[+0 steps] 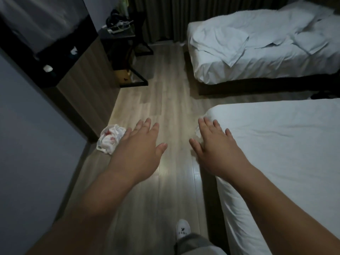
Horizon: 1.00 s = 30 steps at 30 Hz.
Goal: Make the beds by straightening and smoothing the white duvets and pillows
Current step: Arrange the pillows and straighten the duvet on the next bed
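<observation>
Shoe: one white shoe [183, 230] stands on the wood floor [165, 89], just beside the near bed.
Left hand: the left hand [141, 150] hangs over the floor with its fingers spread flat. It holds nothing.
Right hand: the right hand [219, 151] is spread wide too and holds nothing. It is over the corner of the near bed [285, 153]. Whether it touches the cover cannot be told.
Near bed risk: a hard push at the corner could bunch the cover up and make new wrinkles.
Near bed look: its white cover lies flat and smooth, with only a few soft lines.
Bag risk: a crumpled white bag [110, 138] lies on the floor by the left hand. A foot could land on it and slip on the way across.
Far bed risk: the far duvet [226, 43] hangs over the bed's side. A big tug from one side could pull it down to the floor.
Far bed look: the far bed [220, 74] is well apart from the hands. Its duvet is lumpy and folded over itself, and the pillows [301, 17] look bumpy and crooked.
Dark room: the light is low, so small wrinkles could be missed.
</observation>
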### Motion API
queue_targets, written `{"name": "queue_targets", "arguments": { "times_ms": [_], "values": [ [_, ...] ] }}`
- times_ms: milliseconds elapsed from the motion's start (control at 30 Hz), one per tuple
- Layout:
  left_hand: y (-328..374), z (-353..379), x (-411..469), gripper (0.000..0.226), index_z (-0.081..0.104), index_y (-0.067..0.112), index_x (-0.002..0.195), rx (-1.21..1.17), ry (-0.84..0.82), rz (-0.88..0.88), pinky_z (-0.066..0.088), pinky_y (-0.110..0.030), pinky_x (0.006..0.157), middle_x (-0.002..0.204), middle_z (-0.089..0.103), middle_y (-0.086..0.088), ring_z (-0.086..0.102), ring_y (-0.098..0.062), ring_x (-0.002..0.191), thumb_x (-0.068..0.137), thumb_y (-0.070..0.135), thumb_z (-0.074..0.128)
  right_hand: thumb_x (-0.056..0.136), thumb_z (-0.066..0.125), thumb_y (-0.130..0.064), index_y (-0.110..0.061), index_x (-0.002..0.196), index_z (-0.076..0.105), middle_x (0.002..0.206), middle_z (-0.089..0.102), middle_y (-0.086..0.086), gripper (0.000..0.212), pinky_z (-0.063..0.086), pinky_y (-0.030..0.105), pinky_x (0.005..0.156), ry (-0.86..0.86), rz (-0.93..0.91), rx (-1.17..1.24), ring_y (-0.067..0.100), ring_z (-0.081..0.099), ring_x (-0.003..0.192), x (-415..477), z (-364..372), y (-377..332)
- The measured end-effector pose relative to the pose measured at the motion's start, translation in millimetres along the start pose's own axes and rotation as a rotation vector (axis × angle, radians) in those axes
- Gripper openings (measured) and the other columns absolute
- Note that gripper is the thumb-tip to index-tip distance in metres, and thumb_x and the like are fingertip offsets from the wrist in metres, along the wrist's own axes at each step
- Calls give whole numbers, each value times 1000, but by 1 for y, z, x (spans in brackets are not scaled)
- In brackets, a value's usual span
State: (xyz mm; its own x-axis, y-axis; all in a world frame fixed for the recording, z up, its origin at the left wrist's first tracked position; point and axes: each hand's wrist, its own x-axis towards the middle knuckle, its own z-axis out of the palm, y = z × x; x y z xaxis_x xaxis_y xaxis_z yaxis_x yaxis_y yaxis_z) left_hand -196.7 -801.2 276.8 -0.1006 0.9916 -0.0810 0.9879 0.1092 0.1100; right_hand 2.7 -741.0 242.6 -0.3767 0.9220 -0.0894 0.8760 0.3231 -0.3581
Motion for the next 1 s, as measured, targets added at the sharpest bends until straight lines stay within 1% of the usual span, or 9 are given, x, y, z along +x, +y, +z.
{"name": "queue_targets", "arguments": {
  "times_ms": [167,267,367,533,667,833,1000],
  "values": [
    [-36,-33,122,68,9,26,162,-23,28,52,5,-38,128,170,2,2,-2,-13,156,105,54,31,106,27,-54,-22,163,0,171,-1,-1,71,4,44,127,75,20,-17,18,-1,157,119,-35,-18],
    [-59,-37,190,67,9,27,162,-60,30,84,5,-37,127,170,3,4,-1,-12,156,105,54,33,106,27,-54,-21,163,1,171,1,-1,71,7,45,127,90,46,-32,18,0,157,186,-43,-26],
    [-84,-34,263,66,10,28,162,-75,29,150,4,-34,127,170,6,4,0,-11,156,105,54,32,106,27,-54,-20,163,0,171,-1,0,71,6,43,127,106,80,-44,17,-1,157,254,-43,-33],
    [-132,-35,392,65,12,28,162,-102,8,289,6,-33,126,169,9,5,5,-9,155,105,53,34,106,27,-54,-20,163,-1,170,-2,-2,72,7,42,128,162,200,-29,15,-3,157,369,-38,-47],
    [-159,-52,490,65,15,28,162,-152,-94,398,9,-30,125,169,12,7,7,-7,155,105,51,38,107,28,-53,-20,163,0,170,-1,-3,71,7,39,128,179,322,15,13,-3,156,442,-42,-57],
    [-172,-63,612,64,21,26,161,-211,-143,497,9,-27,123,168,15,4,10,-10,155,105,49,42,107,29,-51,-19,163,0,171,0,-1,71,6,38,128,199,456,39,13,-2,156,527,-42,-50],
    [-162,-47,731,64,24,27,160,-209,-159,590,10,-27,123,168,15,6,12,-7,154,104,49,44,107,28,-51,-18,163,0,170,-1,-1,71,5,37,128,238,537,47,13,-3,156,626,-37,-16]
  ]
}}
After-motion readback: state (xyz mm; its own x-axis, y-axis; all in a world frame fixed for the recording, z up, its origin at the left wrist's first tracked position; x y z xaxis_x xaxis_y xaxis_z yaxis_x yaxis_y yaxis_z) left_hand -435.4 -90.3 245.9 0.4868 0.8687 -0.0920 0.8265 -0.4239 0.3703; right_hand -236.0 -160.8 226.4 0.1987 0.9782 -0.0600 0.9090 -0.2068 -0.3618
